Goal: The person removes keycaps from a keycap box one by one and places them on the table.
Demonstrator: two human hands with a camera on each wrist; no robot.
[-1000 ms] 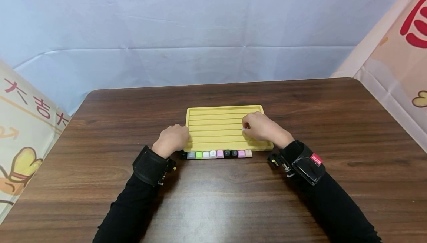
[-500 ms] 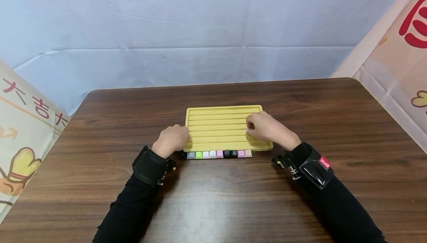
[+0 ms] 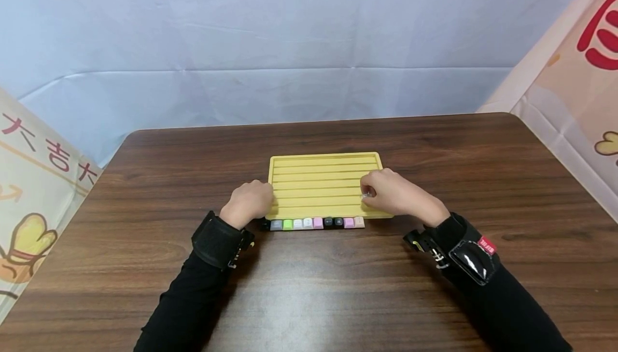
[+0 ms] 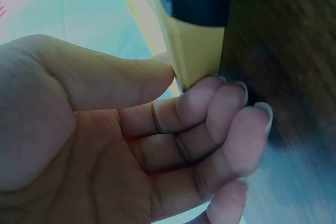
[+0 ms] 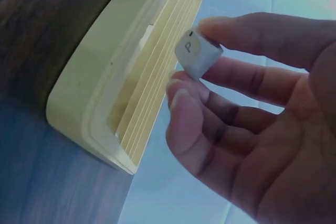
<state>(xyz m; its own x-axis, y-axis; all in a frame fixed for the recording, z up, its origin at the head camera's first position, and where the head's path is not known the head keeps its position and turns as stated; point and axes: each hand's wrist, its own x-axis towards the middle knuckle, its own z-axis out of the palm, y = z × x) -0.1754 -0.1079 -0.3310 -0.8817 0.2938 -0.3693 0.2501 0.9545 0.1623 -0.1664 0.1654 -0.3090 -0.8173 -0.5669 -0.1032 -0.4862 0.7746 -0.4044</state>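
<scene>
A yellow ridged tray (image 3: pixel 314 184) lies on the table. At its left edge my left hand (image 3: pixel 248 202) pinches the rim, with the thumb (image 4: pixel 152 80) on one side and curled fingers on the other in the left wrist view. Over the tray's right part, my right hand (image 3: pixel 398 196) pinches a small white keycap (image 5: pixel 199 53) between thumb and fingertips. The keycap is marked with a letter like P and is tilted, apart from the tray in the right wrist view. In the head view, the fingers mostly hide it.
A row of several keycaps (image 3: pixel 317 224) in black, grey, green, white, pink and beige lies along the tray's near edge. The brown wooden table (image 3: pixel 309 298) extends around it. A pale cloth (image 3: pixel 309 35) hangs behind, with printed cloths at both sides.
My right hand has moved to the right and a little nearer to me over the tray, still holding the keycap. My left hand and the tray have stayed put.
</scene>
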